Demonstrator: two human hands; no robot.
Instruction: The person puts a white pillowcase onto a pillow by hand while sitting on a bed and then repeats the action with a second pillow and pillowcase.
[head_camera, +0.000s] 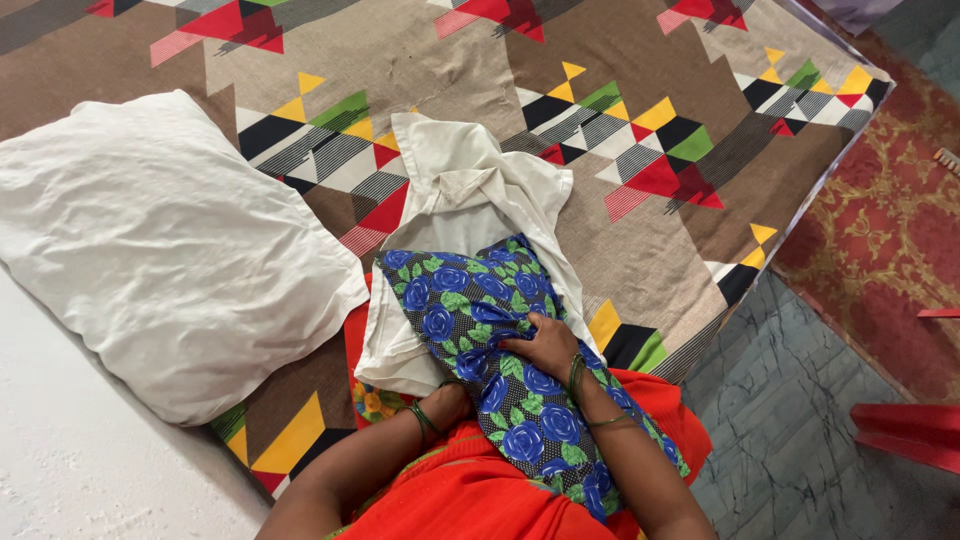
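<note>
A pillow in blue floral fabric (470, 300) lies on the bed in front of me, its far end tucked into a white pillowcase (470, 190). My right hand (545, 345) rests on top of the floral pillow, fingers bunching the fabric. Only the wrist of my left hand (452, 396) shows, with green bangles. Its fingers are hidden under the floral pillow, beside the pillowcase's open edge. The near end of the pillow lies over my orange clothing.
A plain white pillow (160, 250) lies to the left on the bedsheet (640, 90), which has a geometric brown, red and yellow pattern. The bed's edge runs diagonally at right, above a grey stone floor (790, 400) and a red rug (890, 230). A red object (910, 432) sits at far right.
</note>
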